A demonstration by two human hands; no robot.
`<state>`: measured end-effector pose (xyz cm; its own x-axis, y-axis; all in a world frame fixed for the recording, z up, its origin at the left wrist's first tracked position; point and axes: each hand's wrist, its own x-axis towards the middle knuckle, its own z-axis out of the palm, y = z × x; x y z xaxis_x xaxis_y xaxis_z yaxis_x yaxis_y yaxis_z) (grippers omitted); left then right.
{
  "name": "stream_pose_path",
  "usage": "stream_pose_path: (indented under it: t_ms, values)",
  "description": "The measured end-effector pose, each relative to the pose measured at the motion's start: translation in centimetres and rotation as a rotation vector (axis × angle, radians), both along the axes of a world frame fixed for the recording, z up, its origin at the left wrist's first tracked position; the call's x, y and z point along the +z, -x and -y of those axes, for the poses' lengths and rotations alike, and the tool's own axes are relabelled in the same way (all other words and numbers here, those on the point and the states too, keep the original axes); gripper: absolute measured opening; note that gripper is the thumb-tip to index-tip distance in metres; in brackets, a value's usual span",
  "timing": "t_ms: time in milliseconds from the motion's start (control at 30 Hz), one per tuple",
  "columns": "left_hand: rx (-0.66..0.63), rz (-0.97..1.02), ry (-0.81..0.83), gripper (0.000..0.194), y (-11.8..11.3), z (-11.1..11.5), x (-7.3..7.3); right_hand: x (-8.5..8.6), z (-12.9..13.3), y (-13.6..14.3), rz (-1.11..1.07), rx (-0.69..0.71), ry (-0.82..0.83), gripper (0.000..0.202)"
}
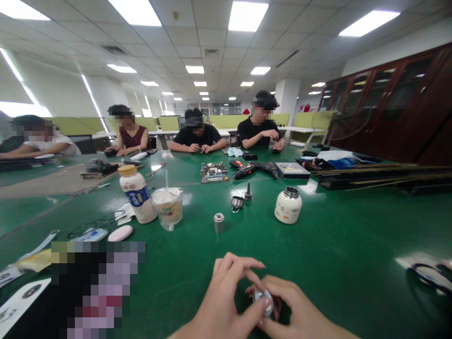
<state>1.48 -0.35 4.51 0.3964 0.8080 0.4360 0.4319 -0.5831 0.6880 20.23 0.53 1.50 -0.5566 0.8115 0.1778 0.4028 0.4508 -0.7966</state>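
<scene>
At the bottom middle, my left hand (228, 294) and my right hand (294, 301) close together round a small silvery round metal piece (267, 306). My left thumb presses on its face, while the left fingers arch above it. The right fingers wrap its far side, and that part is hidden. Beyond my hands stands a short metal cylinder (219, 223). Behind it lie a small metal cup-shaped piece with a ring (238, 202) and a dark stepped metal piece (248, 193). A cream-coloured flask (288, 207) with a bare metal neck stands uncapped to the right.
To the left stand a milk bottle (137, 195) and a plastic cup with a straw (168, 207), near a pink oval case (120, 233). A circuit board (213, 172) and a cordless drill (256, 169) lie farther back. Several people sit across the green table (353, 245).
</scene>
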Motion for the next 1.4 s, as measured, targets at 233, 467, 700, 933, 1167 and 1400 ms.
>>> stream_pose_path:
  t_ms: [233,467,700,933,1167,1400]
  values:
    - [0.162,0.026,-0.063,0.043,0.5,-1.3,-0.3,-0.4,-0.3,-0.1,0.053,-0.001,-0.008,0.019]
    - [0.274,-0.127,0.049,0.033,2.3,-4.6,-3.0,-0.3,-0.5,-0.2,0.068,0.001,0.05,0.036]
    - [0.27,-0.061,0.033,0.028,2.2,-4.6,-2.7,-0.2,-0.5,-0.2,0.074,-0.011,0.036,0.034]
    - [0.095,0.125,-0.085,0.041,0.5,-1.2,-0.5,-0.9,-0.6,-0.1,0.062,-0.007,-0.019,0.014]
    - [0.034,0.069,-0.104,0.046,0.2,-0.5,-0.4,-1.1,-0.6,0.0,-0.003,0.006,-0.01,0.011]
    - [0.012,0.097,-0.115,0.039,0.2,-0.2,-0.6,-1.0,-0.4,0.1,-0.001,-0.006,-0.022,0.01]
